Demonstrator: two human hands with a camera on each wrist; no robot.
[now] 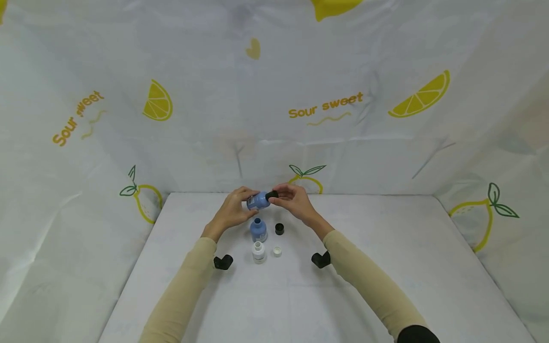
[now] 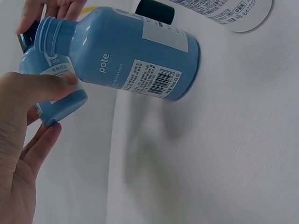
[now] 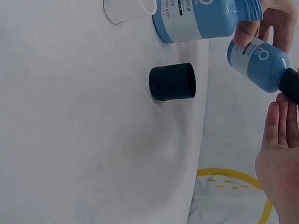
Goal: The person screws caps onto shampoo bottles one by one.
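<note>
My left hand (image 1: 233,209) grips a blue bottle (image 1: 258,201) by its body, thumb on one side and fingers on the other. The bottle is tilted, its neck end toward the right. On that end sits a black cap (image 1: 272,195), which my right hand (image 1: 297,203) pinches between thumb and fingers. Just below the hands stands a second blue bottle (image 2: 126,51), upright and uncapped, with a threaded neck. To its right a loose black cap (image 3: 173,81) rests on the table. Whether the held cap is threaded on or loose, I cannot tell.
An uncapped white bottle (image 1: 259,252) stands nearer me, with a small white cap (image 1: 277,251) beside it. Black wrist-worn pieces (image 1: 223,262) show by both forearms. The white table (image 1: 386,267) meets a lemon-print sheet (image 1: 206,95) at its back edge.
</note>
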